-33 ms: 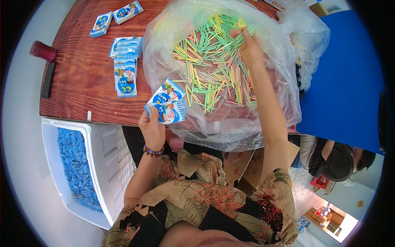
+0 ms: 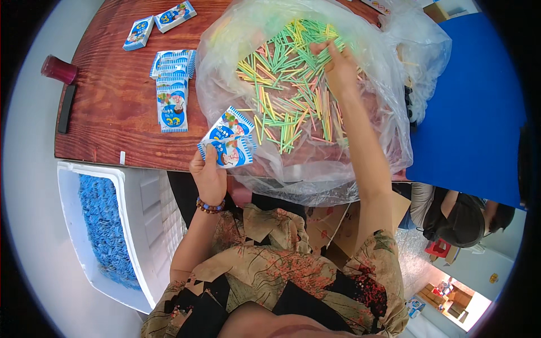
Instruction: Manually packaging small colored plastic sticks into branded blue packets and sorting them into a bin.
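1. Right hand (image 2: 337,66), at 1 o'clock in the view, reaches inside the clear plastic bag (image 2: 389,101); fingers pinched among the coloured sticks (image 2: 282,96), grasping some, number not discernible
2. Left hand (image 2: 209,176), at centre, grasps two small blue-and-white packets (image 2: 228,143) by their lower edge, over the table's near edge, touching the bag's side
3. Risk, judged: the bag overhangs the near edge at 6 o'clock; a pull on the sticks could drag it off and spill them
4. Risk, judged: the packets are held only at one edge and could slip down
5. Surface: brown wooden table (image 2: 107,112); stacked packets (image 2: 172,90) at 10 o'clock, a dark red cup (image 2: 58,70) at 9 o'clock
6. Room: white bin with blue contents (image 2: 101,225) at 8 o'clock; blue surface (image 2: 473,112) at 3 o'clock; another person seated at 4 o'clock
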Available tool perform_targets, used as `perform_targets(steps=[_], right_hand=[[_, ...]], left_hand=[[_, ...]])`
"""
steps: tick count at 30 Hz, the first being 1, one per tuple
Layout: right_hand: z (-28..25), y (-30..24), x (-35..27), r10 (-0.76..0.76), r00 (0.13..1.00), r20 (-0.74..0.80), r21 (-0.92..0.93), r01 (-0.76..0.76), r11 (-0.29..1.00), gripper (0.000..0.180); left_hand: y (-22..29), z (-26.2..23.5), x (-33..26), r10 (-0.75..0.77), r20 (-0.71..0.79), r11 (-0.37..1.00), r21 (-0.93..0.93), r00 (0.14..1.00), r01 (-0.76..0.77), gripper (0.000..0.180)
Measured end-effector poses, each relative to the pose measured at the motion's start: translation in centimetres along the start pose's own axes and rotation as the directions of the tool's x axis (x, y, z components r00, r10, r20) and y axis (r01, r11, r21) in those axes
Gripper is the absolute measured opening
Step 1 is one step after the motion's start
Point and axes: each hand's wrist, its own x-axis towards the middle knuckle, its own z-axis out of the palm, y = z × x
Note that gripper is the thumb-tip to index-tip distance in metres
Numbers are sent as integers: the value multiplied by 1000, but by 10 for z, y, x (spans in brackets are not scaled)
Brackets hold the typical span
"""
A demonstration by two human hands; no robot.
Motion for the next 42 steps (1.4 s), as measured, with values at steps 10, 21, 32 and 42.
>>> perform_targets(steps=[10,21,32,42], right_hand=[[35,-13,-71,37,991,125,-203,-11,979,19],[108,-94,-118,12,1000,7,803,-13,595,14],[177,-120,-161,-155,960,-234,710,277,648,13],[190,-106,-182,-161,956,-247,575,278,769,11]], left_hand=[[6,20,6,-12,-23,996,-85,1000,10,19],[16,37,9,-75,-34,973,-220,997,66,26],[15,33,2,-50,-130,981,-193,990,24,26],[14,42,3,19,-209,967,-245,978,-71,17]])
